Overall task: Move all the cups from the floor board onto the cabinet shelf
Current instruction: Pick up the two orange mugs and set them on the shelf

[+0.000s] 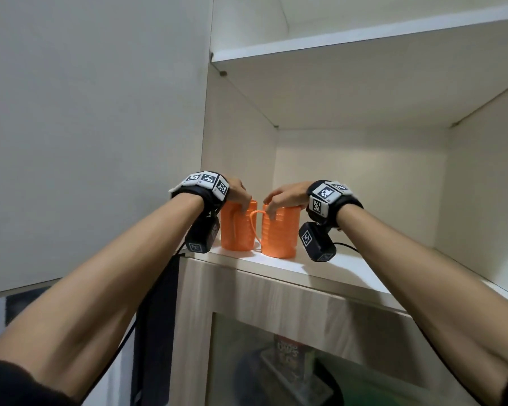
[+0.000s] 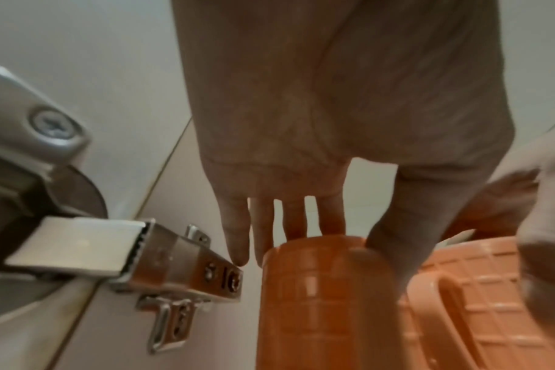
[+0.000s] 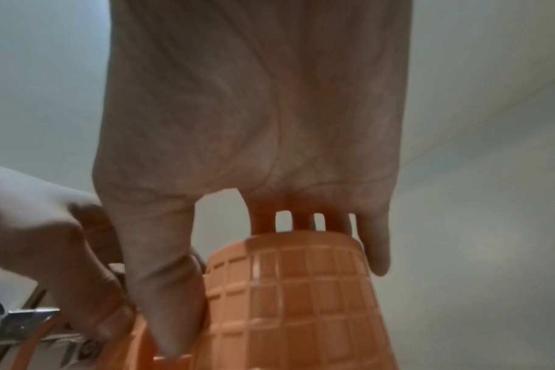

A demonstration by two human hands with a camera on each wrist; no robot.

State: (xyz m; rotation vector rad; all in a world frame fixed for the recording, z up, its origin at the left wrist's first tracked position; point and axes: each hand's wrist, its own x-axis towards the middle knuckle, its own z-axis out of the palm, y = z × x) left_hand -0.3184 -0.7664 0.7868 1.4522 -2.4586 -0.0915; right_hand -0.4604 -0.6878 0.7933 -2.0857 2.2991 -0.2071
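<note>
1. Two orange cups stand upright side by side on the white cabinet shelf (image 1: 329, 268), close to its front edge. The left cup (image 1: 236, 227) stands just beside the right cup (image 1: 280, 232), whose thin loop handle (image 1: 254, 221) reaches across the narrow gap towards the left cup. Both have a ribbed, gridded wall. What is inside either cup cannot be told, as the hands cover the mouths.

2. Below the shelf, behind a glass door (image 1: 305, 364), a colourful box (image 1: 291, 351) lies in the lower compartment (too blurred to read).

3. The shelf sits in a pale, open cabinet bay with a second white shelf (image 1: 364, 39) above it. Left of the cups a plain grey-white wall or door panel (image 1: 94, 127) fills the view. In the left wrist view a metal door hinge (image 2: 162, 260) is fixed to the cabinet side just left of the left cup (image 2: 326, 300).

4. The left hand (image 1: 239, 193) comes down over the left cup's rim: its thumb runs down the near side of the wall and its fingers (image 2: 298, 217) curl over the far rim, clamped on the cup.

5. The right hand (image 1: 285, 196) grips the right cup (image 3: 301, 300) the same way from above, thumb (image 3: 165, 288) pressed down the wall nearest the left cup, fingers hooked over the far rim.

6. Each wrist carries a black band with square markers.
</note>
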